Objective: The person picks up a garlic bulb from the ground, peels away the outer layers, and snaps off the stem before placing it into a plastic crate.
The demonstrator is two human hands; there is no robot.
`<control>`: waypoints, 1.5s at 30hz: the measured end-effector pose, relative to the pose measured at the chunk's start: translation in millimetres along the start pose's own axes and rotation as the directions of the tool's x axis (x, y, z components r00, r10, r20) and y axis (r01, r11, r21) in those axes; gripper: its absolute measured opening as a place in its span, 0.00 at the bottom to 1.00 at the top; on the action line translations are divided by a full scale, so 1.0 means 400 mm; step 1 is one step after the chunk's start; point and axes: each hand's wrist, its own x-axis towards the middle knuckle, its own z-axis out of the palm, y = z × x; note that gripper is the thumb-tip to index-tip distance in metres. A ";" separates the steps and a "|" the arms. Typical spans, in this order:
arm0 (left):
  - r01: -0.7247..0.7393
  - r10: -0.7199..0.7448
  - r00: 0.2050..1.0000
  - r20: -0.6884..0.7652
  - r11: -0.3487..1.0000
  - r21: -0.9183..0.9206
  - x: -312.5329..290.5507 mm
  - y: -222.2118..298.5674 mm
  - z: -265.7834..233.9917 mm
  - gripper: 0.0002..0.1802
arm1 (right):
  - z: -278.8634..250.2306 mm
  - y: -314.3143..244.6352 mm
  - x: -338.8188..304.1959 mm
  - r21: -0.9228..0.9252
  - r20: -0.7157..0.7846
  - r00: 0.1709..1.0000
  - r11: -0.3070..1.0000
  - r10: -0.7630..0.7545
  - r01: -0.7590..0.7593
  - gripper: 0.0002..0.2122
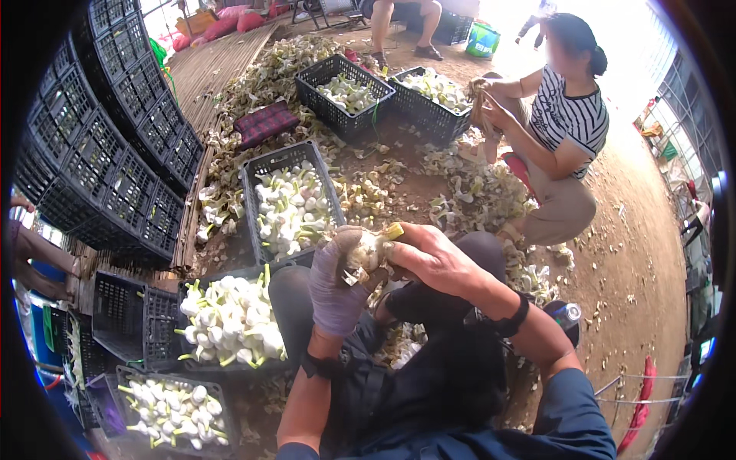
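Note:
A garlic bulb (369,249) with loose, papery outer skin and a short cut stem is held up between my two hands, above my lap. My left hand (337,280), in a thin, pale purple-grey glove with soiled fingertips, is closed round the bulb from the left. From the other side, the fingers of my bare right hand (435,257) pinch it close to the stem. Some fingertips are hidden behind the bulb. Just beyond my hands stands a black crate (247,192) of peeled white garlic, and another garlic-filled crate (188,360) is by my left knee.
Tall stacks of black crates (100,161) rise at the left. Husk piles (479,192) cover the ground. A co-worker (571,115) sits at the right, handling husks beside two garlic crates (345,123). A can (569,313) stands by my right forearm.

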 end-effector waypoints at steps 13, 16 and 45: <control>-0.295 0.261 0.955 0.138 0.828 0.478 0.008 -0.025 0.012 0.34 | 0.064 0.042 -0.007 0.331 -0.272 0.937 0.936 0.217 -0.121 0.09; -0.267 0.228 0.963 0.141 0.864 0.426 0.003 -0.026 0.004 0.37 | 0.047 0.074 -0.002 -0.057 -0.305 0.944 0.992 -0.127 0.116 0.08; 0.457 -0.345 0.887 0.308 0.758 -0.466 -0.002 -0.047 0.019 0.38 | 0.029 0.109 -0.028 -0.100 -0.200 0.956 0.975 -0.216 0.199 0.09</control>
